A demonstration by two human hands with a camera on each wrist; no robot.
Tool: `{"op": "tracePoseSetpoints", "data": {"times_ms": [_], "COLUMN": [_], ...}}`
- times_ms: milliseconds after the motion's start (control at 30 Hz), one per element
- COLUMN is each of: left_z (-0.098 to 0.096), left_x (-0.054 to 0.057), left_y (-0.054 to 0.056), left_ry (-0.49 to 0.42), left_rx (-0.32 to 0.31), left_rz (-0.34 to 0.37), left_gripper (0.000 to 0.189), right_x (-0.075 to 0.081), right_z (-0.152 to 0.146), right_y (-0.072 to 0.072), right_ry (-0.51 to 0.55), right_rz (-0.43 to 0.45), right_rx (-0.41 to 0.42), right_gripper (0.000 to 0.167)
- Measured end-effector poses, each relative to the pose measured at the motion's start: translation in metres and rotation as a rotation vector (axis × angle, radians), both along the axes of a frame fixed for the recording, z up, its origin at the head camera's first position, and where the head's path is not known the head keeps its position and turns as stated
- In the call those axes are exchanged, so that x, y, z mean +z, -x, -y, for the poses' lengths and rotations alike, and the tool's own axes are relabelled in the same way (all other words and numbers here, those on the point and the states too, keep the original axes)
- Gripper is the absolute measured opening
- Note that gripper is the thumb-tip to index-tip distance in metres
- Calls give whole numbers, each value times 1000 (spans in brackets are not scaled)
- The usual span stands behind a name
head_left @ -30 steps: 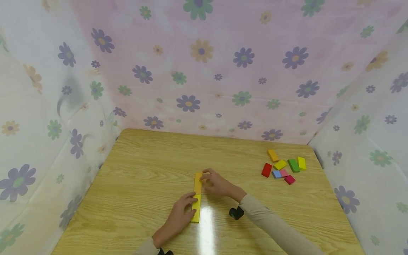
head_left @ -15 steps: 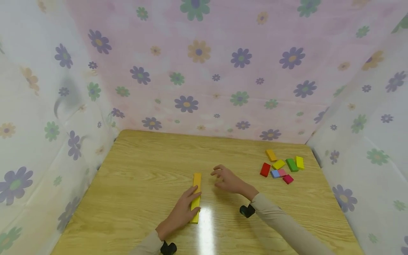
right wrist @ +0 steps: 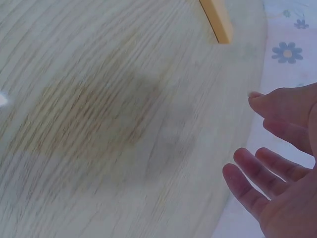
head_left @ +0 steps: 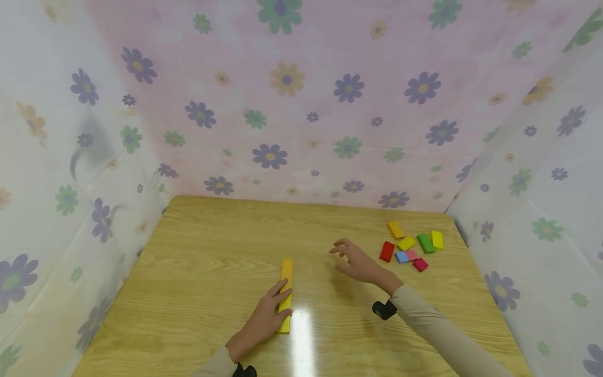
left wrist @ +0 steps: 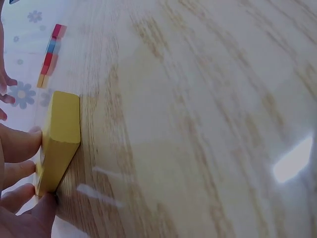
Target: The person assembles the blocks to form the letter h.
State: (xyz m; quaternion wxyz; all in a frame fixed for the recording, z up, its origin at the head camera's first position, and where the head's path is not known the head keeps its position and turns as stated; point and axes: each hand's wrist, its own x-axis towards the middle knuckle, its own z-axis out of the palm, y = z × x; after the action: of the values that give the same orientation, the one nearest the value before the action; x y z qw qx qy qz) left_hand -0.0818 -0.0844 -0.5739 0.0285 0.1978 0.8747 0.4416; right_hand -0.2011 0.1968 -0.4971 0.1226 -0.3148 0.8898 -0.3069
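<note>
My left hand [head_left: 264,314] rests on a row of two flat blocks, an orange block [head_left: 287,267] at the far end and a yellow block [head_left: 284,328] at the near end. Its fingers and thumb reach across the top of the row and hide the seam in the head view. The left wrist view shows fingertips touching the yellow block [left wrist: 66,116] on its top and side. Off to the right, my right hand [head_left: 360,262] hovers above the table with relaxed, spread fingers, holding nothing. From the right wrist, the orange block [right wrist: 218,22] appears apart from that hand.
Several loose blocks lie at the back right, among them a red block [head_left: 387,251], a green block [head_left: 426,243] and a blue block [head_left: 402,257]. A wooden table [head_left: 226,230] carries everything. Flowered sheets [head_left: 301,104] enclose its back and sides.
My right hand has left the orange block and moved right, toward the loose blocks. The left hand has stayed on the row, its fingers reaching farther across it. The head view has shifted slightly.
</note>
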Motion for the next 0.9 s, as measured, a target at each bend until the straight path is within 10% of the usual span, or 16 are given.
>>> {"op": "tracePoseSetpoints", "data": {"times_ms": [900], "left_z": [2], "left_x": [-7], "left_y": [0], "left_ry": [-22], "left_rx": [-9], "left_rz": [-10], "left_gripper": [52], "right_x": [5], "right_z": [-72], "right_y": [41], "right_ry": [-59], "right_rz": [-112], "right_rx": [-141], "right_gripper": [45]}}
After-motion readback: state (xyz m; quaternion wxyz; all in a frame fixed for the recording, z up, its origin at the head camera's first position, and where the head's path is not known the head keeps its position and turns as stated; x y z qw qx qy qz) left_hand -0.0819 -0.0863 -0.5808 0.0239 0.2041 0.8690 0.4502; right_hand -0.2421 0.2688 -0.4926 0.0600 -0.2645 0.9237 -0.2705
